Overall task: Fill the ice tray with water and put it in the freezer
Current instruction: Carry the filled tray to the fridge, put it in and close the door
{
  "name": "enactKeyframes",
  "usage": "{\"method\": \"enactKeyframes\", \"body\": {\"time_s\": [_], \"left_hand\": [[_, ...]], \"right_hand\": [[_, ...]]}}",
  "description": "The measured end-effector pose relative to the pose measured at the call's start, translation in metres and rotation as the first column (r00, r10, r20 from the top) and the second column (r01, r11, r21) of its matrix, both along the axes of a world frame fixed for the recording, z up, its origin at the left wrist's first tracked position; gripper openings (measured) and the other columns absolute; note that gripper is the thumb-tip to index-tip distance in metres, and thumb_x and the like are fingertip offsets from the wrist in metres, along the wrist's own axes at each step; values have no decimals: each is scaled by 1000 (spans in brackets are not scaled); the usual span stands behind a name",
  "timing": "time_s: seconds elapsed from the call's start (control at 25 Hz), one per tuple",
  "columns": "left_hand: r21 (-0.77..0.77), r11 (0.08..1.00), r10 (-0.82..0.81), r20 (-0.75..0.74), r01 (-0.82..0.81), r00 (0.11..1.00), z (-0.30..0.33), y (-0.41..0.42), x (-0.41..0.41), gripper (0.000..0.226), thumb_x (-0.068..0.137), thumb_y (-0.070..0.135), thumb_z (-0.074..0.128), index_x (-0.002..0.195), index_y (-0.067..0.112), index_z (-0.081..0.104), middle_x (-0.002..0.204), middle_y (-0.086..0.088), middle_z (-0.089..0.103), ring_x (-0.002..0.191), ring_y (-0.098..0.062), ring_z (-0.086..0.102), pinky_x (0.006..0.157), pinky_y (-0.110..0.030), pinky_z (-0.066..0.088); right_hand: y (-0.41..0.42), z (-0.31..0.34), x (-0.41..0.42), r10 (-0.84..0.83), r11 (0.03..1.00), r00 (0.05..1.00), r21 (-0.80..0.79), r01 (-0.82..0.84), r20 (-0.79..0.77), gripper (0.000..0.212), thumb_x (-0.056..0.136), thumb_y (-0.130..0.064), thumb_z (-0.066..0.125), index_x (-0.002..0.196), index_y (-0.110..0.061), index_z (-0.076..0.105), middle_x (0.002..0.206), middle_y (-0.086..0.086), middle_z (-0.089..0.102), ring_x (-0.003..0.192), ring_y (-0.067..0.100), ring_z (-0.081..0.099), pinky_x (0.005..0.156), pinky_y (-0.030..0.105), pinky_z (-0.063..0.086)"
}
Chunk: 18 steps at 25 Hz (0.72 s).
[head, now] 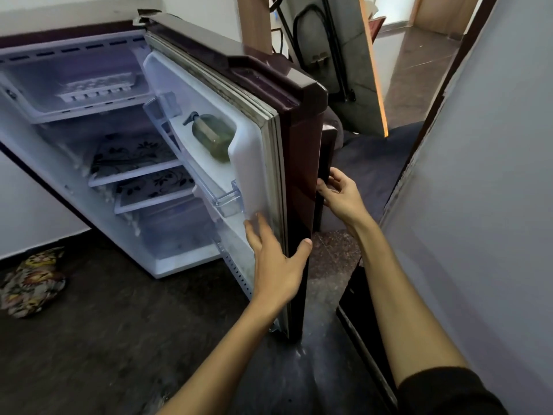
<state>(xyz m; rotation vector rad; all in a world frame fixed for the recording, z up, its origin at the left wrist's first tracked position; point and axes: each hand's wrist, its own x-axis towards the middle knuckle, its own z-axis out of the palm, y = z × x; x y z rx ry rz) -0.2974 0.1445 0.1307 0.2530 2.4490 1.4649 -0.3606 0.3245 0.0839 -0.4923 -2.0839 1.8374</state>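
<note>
A white ice tray [97, 88] lies inside the freezer compartment [48, 113] at the top of a small open fridge. The maroon fridge door [299, 163] stands wide open. My left hand [276, 262] holds the door's outer edge low down, fingers flat on the inner lining and thumb on the maroon edge. My right hand [339, 194] grips the dark handle on the door's outer face, fingers curled round it.
A green bottle [214, 136] lies in the door's upper shelf. Two flower-patterned shelves [134, 157] sit inside the fridge. A patterned cloth bundle [31, 283] lies on the dark floor at left. A grey wall [484, 205] rises close on the right.
</note>
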Motion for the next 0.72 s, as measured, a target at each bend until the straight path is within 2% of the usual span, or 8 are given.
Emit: {"method": "enactKeyframes", "body": {"time_s": [0.08, 0.16, 0.36, 0.44, 0.56, 0.64, 0.72], "left_hand": [[-2, 1000, 12, -17, -12, 1000, -4, -4, 1, 89, 90, 32, 59, 150, 18, -6, 156, 4, -21, 142, -12, 11, 94, -13, 15], [-8, 1000, 30, -35, -30, 999, -8, -10, 1, 89, 89, 31, 59, 150, 17, -5, 156, 4, -21, 142, -12, 12, 94, -14, 16], [13, 990, 142, -62, -142, 988, -18, -36, -1, 88, 88, 29, 62, 150, 18, 1, 156, 5, -18, 144, -13, 7, 106, -22, 17], [37, 980, 196, -76, -194, 978, -19, -47, -1, 87, 87, 28, 63, 151, 19, 5, 157, 4, -13, 144, -12, 8, 106, -22, 17], [70, 958, 284, -122, -277, 951, -23, -67, -8, 82, 84, 26, 66, 148, 14, 16, 157, -3, 6, 140, -17, 20, 106, -21, 21], [114, 931, 359, -123, -346, 925, -29, -87, -16, 81, 82, 29, 67, 146, 12, 21, 153, -8, 22, 137, -22, 31, 113, -36, 29], [155, 903, 419, -103, -401, 902, -33, -108, -21, 82, 80, 35, 67, 146, 17, 22, 149, -5, 34, 135, -21, 38, 109, -45, 36]], "right_hand": [[-3, 2, 3, 23, 1000, 1000, 20, -23, -14, 32, 94, -18, 56, 124, -8, 55, 106, 0, 62, 90, 5, 59, 68, 8, 46], [-11, 2, 6, 35, 999, 999, 21, -34, -30, 31, 93, -17, 57, 123, -8, 55, 100, -4, 61, 85, 2, 57, 64, 6, 43], [-42, 3, 15, 102, 994, 994, -20, -103, -41, 31, 90, -13, 62, 120, -10, 56, 100, -5, 62, 93, 9, 60, 68, 10, 46], [-58, 5, 19, 142, 989, 989, -40, -143, -42, 32, 88, -13, 65, 119, -14, 57, 103, -6, 63, 96, 11, 62, 73, 14, 49], [-81, 8, 23, 208, 975, 978, -76, -210, -30, 34, 83, -12, 70, 115, -19, 58, 102, -7, 64, 94, 9, 64, 73, 15, 53], [-99, 9, 23, 253, 964, 967, -76, -254, -19, 38, 80, -11, 72, 115, -19, 58, 106, -3, 64, 95, 10, 64, 74, 16, 54], [-117, 11, 22, 301, 951, 954, -74, -301, -14, 43, 78, -8, 74, 117, -16, 58, 109, 0, 64, 94, 10, 64, 77, 18, 55]]}}
